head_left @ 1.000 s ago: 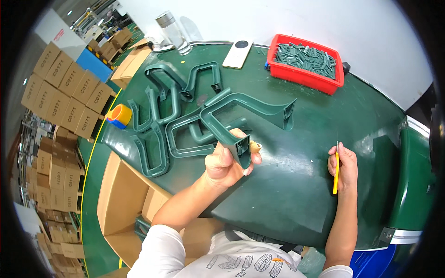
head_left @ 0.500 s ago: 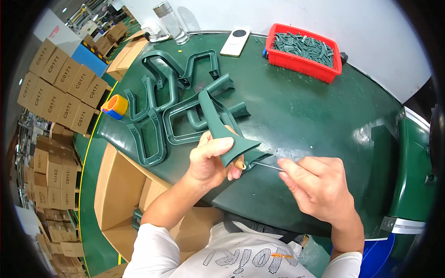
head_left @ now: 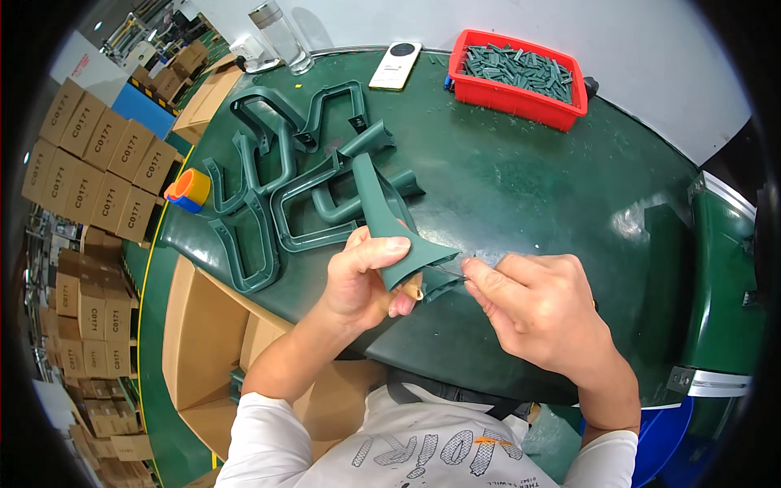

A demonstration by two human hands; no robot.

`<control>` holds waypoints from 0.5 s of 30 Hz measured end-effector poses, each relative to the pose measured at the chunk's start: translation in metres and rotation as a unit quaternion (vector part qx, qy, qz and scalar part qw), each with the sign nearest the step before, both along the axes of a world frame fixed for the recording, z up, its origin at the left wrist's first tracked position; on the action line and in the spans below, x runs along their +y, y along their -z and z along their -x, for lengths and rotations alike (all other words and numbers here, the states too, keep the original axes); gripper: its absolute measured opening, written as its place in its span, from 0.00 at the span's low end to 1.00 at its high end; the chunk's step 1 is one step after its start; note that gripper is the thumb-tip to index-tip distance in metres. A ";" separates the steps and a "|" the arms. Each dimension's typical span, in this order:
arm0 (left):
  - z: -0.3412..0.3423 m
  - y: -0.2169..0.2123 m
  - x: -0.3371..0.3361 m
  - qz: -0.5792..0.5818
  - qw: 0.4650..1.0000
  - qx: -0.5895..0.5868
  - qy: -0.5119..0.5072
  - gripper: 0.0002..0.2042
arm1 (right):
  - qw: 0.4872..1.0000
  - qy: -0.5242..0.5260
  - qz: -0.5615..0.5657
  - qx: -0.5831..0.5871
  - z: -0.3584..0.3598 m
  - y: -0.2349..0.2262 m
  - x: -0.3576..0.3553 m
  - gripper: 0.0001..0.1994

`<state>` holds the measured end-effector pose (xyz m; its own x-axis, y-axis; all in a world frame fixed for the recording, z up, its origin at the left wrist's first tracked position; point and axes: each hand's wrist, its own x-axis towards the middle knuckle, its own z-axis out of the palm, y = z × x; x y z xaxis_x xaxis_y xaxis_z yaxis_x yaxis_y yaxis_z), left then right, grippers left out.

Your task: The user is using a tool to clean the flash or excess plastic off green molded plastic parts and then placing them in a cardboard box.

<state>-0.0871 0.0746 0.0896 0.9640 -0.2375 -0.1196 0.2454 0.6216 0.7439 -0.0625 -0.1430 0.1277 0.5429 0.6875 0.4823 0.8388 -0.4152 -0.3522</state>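
Note:
My left hand (head_left: 364, 278) grips the flared end of a dark green plastic frame part (head_left: 382, 213), lifted off the green table (head_left: 529, 187) and pointing away from me. My right hand (head_left: 541, 309) is closed on a thin blade-like tool (head_left: 449, 276) whose tip touches the edge of the part just right of my left thumb. The tool's handle is hidden in my fist. Several more green frame parts (head_left: 277, 175) lie piled on the table beyond my left hand.
A red bin (head_left: 521, 77) of small green pieces stands at the back. A phone (head_left: 394, 65) and a clear bottle (head_left: 281, 37) are at the far edge, an orange tape roll (head_left: 189, 189) at the left edge. Open cardboard boxes (head_left: 203, 333) and stacked cartons (head_left: 98, 171) stand left.
My right hand came in from the right side of the table to the part, bringing the tool to its edge. My left hand tilted the part up and drew it closer.

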 end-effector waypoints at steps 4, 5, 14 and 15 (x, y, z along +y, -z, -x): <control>0.000 0.000 -0.002 -0.001 1.000 0.003 0.002 0.12 | 1.000 -0.007 -0.004 -0.001 0.001 0.002 0.000 0.16; 0.001 0.001 -0.002 0.001 1.000 0.005 0.000 0.12 | 1.000 -0.010 -0.002 -0.002 0.002 0.002 -0.001 0.16; 0.007 0.000 -0.003 -0.013 1.000 0.008 -0.019 0.11 | 0.994 -0.036 0.070 -0.075 0.008 0.000 0.000 0.19; 0.008 0.000 -0.003 -0.007 1.000 0.009 -0.021 0.11 | 0.993 -0.036 0.079 -0.086 0.008 0.000 0.000 0.19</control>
<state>-0.0949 0.0716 0.0896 0.9709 -0.1944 -0.1397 0.2321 0.6219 0.7479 -0.0710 -0.1431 0.1272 0.4091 0.7960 0.4462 0.9101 -0.3910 -0.1370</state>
